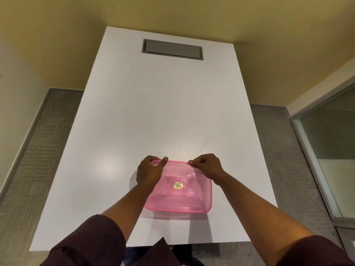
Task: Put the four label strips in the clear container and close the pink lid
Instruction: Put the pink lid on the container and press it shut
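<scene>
A translucent pink lid (180,196) with a small gold sticker at its centre lies over the clear container on the white table (153,112), near the front edge. The container under the lid is barely visible. My left hand (149,172) grips the lid's far left corner, thumb on top. At the far right corner, my right hand (206,166) pinches the far rim with curled fingers. No label strips can be seen; the tinted lid hides the inside.
A grey rectangular cable hatch (172,49) is set into the table's far end. Grey carpet lies on both sides. A glass partition with a metal frame (326,154) stands at the right. Yellow walls rise behind the table.
</scene>
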`<state>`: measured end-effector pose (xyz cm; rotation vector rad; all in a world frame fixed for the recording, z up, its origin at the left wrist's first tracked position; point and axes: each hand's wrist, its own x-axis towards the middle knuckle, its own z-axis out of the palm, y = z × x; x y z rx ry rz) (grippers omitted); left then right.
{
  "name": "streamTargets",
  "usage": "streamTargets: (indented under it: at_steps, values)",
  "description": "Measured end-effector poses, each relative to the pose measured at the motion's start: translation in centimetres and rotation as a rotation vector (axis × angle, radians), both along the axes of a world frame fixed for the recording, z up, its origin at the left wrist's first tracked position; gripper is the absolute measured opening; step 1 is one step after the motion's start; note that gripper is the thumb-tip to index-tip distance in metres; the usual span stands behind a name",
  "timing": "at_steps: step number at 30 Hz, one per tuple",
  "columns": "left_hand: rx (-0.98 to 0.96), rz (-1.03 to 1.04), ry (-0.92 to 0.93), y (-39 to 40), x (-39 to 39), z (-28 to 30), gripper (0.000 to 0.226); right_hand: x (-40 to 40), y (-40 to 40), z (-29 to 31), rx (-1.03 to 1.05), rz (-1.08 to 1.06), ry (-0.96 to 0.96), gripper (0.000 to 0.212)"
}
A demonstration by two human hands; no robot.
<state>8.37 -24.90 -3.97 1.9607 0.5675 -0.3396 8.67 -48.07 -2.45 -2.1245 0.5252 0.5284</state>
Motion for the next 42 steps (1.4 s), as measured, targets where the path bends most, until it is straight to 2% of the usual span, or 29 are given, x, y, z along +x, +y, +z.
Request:
streamTargets:
  at_steps: [2, 5, 8, 10, 16, 21, 24, 29, 37, 42]
  values:
    - [-0.057, -0.009, -0.017, 0.3, -0.1, 0.1, 0.039, -1.4, 0.4, 0.0, 0.015, -0.048, -0.060, 0.026]
    - [-0.148, 0.030, 0.055, 1.4, -0.1, 0.7, 0.051, -3.8, 0.7, -0.5, 0.098, -0.258, -0.078, 0.041]
    - [-0.197, 0.076, 0.229, 2.7, -1.3, 0.7, 0.065, -5.9, 0.4, -0.9, 0.203, -0.481, 0.102, 0.062]
    - [-0.283, 0.108, 0.346, 2.8, -2.6, 0.6, 0.075, -7.0, 0.6, -1.1, 0.312, -0.533, 0.207, 0.074]
    - [-0.331, 0.141, 0.386, 2.0, -2.6, 1.9, 0.083, -6.3, 1.0, -0.5, 0.371, -0.544, 0.256, 0.074]
    - [-0.372, 0.134, 0.362, 2.4, 0.8, 3.1, 0.083, -2.4, 1.0, 1.0, 0.407, -0.530, 0.225, 0.067]
    - [-0.384, 0.148, 0.343, 2.7, 3.7, 3.5, 0.075, 0.9, 1.1, 1.8, 0.432, -0.502, 0.177, 0.066]
    - [-0.370, 0.071, 0.259, 2.7, 9.8, 3.9, 0.046, 7.9, 1.2, 3.0, 0.398, -0.487, 0.107, 0.061]
    - [-0.345, 0.046, 0.204, 2.2, 19.7, 3.5, 0.044, 18.2, 0.9, 2.4, 0.327, -0.452, 0.102, 0.059]
    - [-0.350, 0.066, 0.209, 1.6, 23.2, 2.3, 0.045, 21.9, 0.6, 1.0, 0.302, -0.457, 0.101, 0.058]
